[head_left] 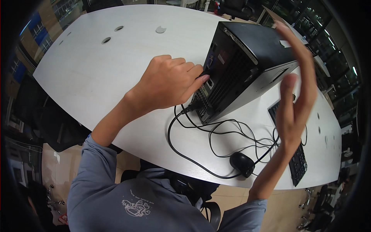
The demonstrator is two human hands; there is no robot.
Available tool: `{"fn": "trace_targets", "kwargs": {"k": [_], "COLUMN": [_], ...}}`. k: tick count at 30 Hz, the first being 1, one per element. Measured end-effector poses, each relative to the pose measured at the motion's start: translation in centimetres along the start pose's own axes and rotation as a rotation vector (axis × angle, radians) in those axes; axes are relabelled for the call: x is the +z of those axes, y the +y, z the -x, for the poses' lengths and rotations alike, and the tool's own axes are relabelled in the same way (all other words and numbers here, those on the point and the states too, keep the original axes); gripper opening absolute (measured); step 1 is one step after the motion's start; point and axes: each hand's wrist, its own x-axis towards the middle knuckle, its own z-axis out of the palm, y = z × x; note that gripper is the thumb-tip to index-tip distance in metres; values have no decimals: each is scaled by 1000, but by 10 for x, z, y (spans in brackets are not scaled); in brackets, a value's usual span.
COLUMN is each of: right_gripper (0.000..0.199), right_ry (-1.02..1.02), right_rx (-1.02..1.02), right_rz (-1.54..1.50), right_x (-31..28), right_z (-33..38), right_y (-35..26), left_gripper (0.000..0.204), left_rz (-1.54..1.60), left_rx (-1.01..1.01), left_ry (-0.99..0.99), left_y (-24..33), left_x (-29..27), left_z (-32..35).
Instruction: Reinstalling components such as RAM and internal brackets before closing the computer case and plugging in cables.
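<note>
A black desktop computer tower (241, 87) stands on the white table, its rear ports turned toward my left hand (164, 83). The thumb and fingers of that hand pinch a small black cable plug (207, 72) against the port panel; my fingers partly hide it. Lower on the rear panel, a thick black power cord (188, 109) is plugged in. My right hand (298, 116) is raised beside the tower's right side. Its fingers are stretched, with the thumb apart and nothing in it; the fingertips are slightly blurred.
A black mouse (242, 163) lies near the front edge of the white table (147, 50), among looped black cables (228, 123). A black keyboard (298, 164) is partly behind my right forearm. Cable holes (106, 40) sit at the far left. Office chairs surround the table.
</note>
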Motion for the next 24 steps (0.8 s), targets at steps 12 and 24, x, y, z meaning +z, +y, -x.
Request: {"fn": "trace_targets", "kwargs": {"k": [12,24], "right_gripper": [51,52], "right_ry": [-39,-437], "right_rx": [68,453], "right_rz": [-60,-463], "right_x": [23,-6], "right_z": [11,89], "right_y": [4,-118], "left_gripper": [26,12], "left_rz": [384,1030], "left_rx": [-315,-71], "left_ry": [60,-80], "left_y": [9,71], "left_x": [-47,-19], "left_z": [29,57]}}
